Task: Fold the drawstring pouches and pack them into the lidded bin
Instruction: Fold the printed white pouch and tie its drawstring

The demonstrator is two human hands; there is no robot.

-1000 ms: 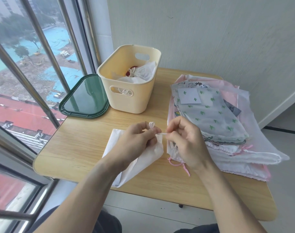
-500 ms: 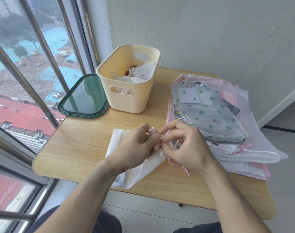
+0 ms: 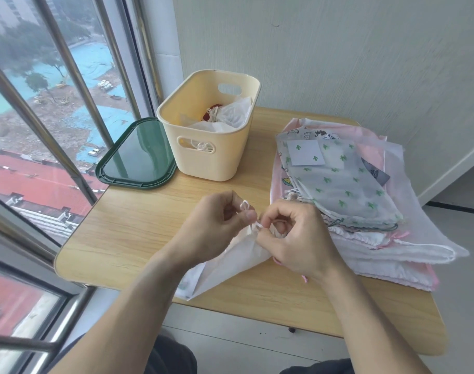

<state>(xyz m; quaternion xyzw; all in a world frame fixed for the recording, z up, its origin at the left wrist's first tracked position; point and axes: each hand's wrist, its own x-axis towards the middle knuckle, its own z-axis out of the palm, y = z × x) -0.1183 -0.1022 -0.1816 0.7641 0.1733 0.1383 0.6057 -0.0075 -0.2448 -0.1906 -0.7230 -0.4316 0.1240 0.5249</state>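
At table centre, white pouch (image 3: 231, 259) lies crumpled, mouth gathered, left hand (image 3: 217, 225) and right hand (image 3: 295, 236) both pinching its white drawstring (image 3: 245, 205). Cream bin (image 3: 211, 147) behind it holds packed pouches, green lid (image 3: 138, 155) beside it. Versus half a second back, hands sit closer together and the pouch is more bunched.

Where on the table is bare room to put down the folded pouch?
Bare wood lies left of the hands, below the green lid. The right side is crowded by the stack of pouches.
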